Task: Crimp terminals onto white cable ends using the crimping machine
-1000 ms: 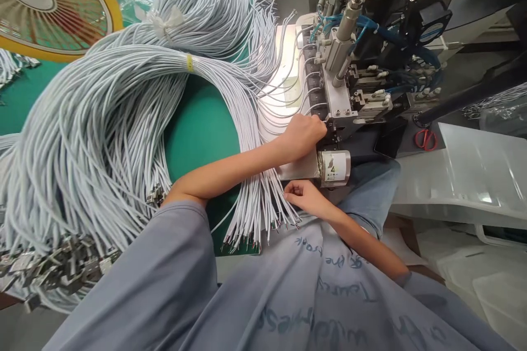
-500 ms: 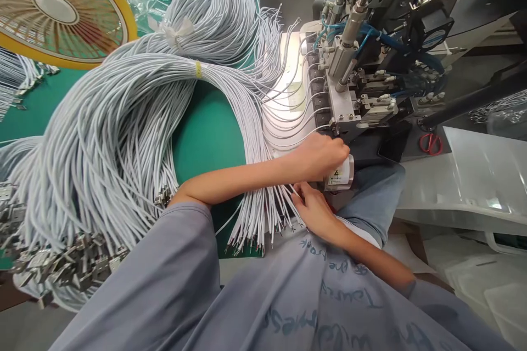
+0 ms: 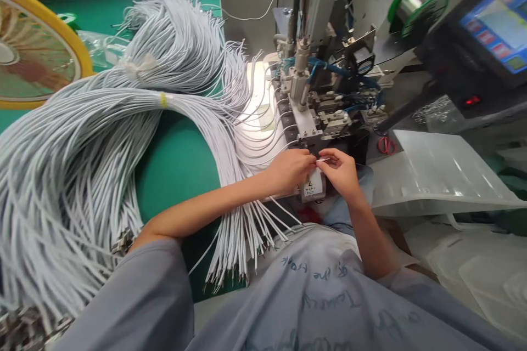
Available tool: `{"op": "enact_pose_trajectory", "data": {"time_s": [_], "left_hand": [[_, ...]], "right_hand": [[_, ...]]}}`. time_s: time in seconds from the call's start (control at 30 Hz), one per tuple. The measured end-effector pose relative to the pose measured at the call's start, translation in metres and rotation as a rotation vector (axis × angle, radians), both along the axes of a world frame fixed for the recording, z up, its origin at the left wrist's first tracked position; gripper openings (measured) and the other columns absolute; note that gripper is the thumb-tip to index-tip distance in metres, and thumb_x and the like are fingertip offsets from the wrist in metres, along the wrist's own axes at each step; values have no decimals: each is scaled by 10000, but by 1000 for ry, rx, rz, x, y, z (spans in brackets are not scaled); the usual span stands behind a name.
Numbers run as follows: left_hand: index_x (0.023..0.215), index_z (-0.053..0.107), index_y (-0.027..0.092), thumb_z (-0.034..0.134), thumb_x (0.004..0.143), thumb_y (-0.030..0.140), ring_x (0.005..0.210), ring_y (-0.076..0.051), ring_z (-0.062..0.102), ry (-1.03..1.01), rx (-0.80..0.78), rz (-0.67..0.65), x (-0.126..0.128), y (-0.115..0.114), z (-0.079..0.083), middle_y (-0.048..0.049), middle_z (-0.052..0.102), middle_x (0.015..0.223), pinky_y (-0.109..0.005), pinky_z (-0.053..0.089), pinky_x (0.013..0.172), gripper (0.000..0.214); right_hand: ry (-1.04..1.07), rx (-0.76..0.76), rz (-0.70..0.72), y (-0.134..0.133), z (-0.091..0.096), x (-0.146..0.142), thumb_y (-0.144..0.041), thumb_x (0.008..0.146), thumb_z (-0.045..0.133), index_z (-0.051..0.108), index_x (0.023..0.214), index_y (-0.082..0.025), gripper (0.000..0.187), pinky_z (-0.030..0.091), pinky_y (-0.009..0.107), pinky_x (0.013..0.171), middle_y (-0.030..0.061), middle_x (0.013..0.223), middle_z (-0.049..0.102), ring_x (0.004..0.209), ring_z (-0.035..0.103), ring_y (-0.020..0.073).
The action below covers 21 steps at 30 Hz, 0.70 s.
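In front of the machine, my two hands meet fingertip to fingertip. My left hand comes in from the left over the bundle of white cables, its fingers closed in a pinch. Facing it, my right hand pinches the short white end of a cable between thumb and finger. Both hands appear to grip this same cable; its tip is too small to make out. Several white cables run into the machine's dark block. Below my left forearm hang loose cable ends with bared tips.
A yellow-rimmed fan stands at the left on the green table mat. Red scissors lie right of the machine, near a translucent plastic sheet. A screen and a green wire spool are at upper right.
My right hand has risen from the loose cable ends to meet my left hand at the machine's front. The view has swung right and up, bringing the screen and spool in.
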State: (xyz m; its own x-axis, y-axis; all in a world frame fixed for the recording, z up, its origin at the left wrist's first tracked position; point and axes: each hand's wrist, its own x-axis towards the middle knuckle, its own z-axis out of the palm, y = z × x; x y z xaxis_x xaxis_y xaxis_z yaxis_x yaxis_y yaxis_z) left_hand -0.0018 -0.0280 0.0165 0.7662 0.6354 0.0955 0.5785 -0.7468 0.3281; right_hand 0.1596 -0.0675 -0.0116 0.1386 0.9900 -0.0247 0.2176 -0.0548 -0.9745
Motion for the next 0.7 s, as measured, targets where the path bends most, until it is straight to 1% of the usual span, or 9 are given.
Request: {"op": "enact_pose_trajectory", "data": {"time_s": [0.07, 0.13, 0.27, 0.43, 0.5, 0.57, 0.63, 0.7], "left_hand": [[952, 650, 141, 419, 895, 179, 722, -130, 587, -92, -44, 15, -1, 8, -4, -45, 617, 817, -234, 411, 617, 242], [954, 658, 141, 440, 884, 159, 715, -116, 583, -198, -84, 36, -2, 13, -5, -41, 616, 818, -218, 420, 623, 229], [879, 678, 137, 495, 860, 159, 656, -94, 553, -378, -133, 40, -4, 16, -3, -30, 599, 748, -196, 416, 583, 185], [840, 690, 141, 519, 842, 164, 610, -84, 520, -487, -150, 65, -6, 17, -4, -14, 578, 679, -189, 403, 559, 173], [871, 692, 145, 516, 847, 168, 602, -81, 514, -501, -166, 50, -7, 17, -5, -7, 571, 663, -185, 397, 554, 179], [911, 689, 146, 502, 859, 172, 609, -82, 518, -502, -170, 17, -8, 19, -7, -7, 572, 668, -183, 394, 558, 196], [936, 684, 144, 481, 873, 172, 631, -84, 527, -492, -156, -13, -8, 20, -10, -15, 582, 695, -184, 395, 574, 215], [950, 678, 144, 456, 885, 169, 649, -85, 531, -475, -139, -43, -7, 21, -13, -23, 593, 728, -186, 397, 592, 233]], "right_hand": [[90, 34, -36, 5, 1, -2, -271, 632, 669, 595, 868, -188, 261, 505, 295, 679, 19, 753, 634, 729, 603, 159], [142, 70, -66, 7, 1, -6, -305, 653, 672, 582, 867, -190, 259, 502, 287, 666, 18, 753, 627, 709, 599, 147], [173, 98, -127, 7, 0, -17, -366, 691, 654, 600, 806, -185, 221, 480, 273, 616, 30, 771, 616, 674, 574, 137], [284, 141, -172, 7, -2, -28, -344, 703, 651, 616, 703, -179, 168, 439, 255, 580, 35, 811, 608, 685, 552, 128], [282, 160, -154, 6, 0, -27, -337, 711, 650, 642, 715, -183, 154, 428, 259, 584, 28, 785, 603, 678, 541, 126], [233, 165, -117, 7, 4, -21, -338, 717, 644, 669, 729, -184, 157, 419, 268, 595, 25, 752, 604, 672, 529, 130], [171, 146, -59, 9, 9, -11, -340, 709, 644, 683, 718, -175, 170, 401, 272, 583, 21, 701, 603, 641, 508, 129], [105, 87, 37, 12, 15, 2, -340, 686, 654, 685, 678, -158, 185, 361, 267, 541, 12, 629, 586, 578, 465, 116]]}}
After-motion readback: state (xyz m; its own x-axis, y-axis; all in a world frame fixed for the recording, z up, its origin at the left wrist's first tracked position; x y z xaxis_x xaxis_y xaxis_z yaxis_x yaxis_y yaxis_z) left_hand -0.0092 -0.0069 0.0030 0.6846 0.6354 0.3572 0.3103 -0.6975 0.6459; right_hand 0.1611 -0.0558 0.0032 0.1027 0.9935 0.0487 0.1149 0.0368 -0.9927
